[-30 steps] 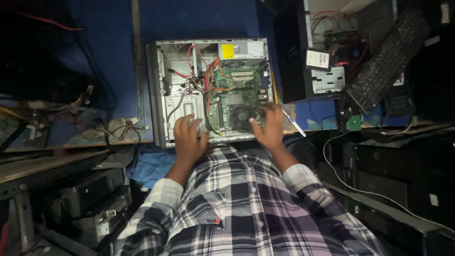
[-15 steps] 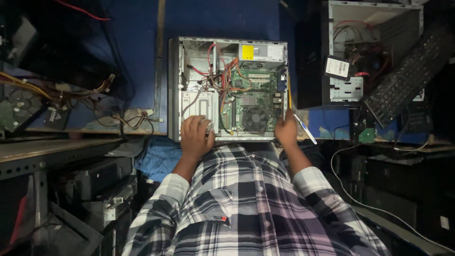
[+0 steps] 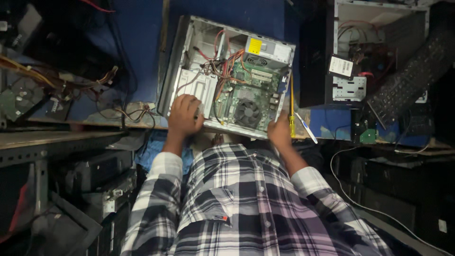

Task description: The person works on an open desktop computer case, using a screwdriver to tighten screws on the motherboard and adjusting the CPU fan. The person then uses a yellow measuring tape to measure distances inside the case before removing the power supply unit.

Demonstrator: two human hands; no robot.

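While both hands clamp the near end of the open computer case (image 3: 222,71), it sits skewed on the table (image 3: 90,124), far end swung off to the right. The left hand (image 3: 184,115) has its grip curled over the near edge beside the grey drive cage (image 3: 195,87), fingers pressed down on metal, thumb side hidden. The right hand (image 3: 280,132) is closed around the near right corner, holding the frame itself and nothing loose. Two hands at two corners, that reads as steadying or turning the box.

Inside, the case is well filled: a green motherboard (image 3: 246,92) with a round black fan (image 3: 248,114), a tangle of red and orange wires (image 3: 220,59) across the middle, and a silver power supply (image 3: 268,50) at the far end with a yellow label. The side panel is off, so everything lies exposed.

Just right of the case, a yellow-handled screwdriver (image 3: 292,121) and a white pen-like tool (image 3: 305,127) lie near the table's edge. Farther right stands a second open case (image 3: 374,47), with a black keyboard (image 3: 407,80) leaning against it.
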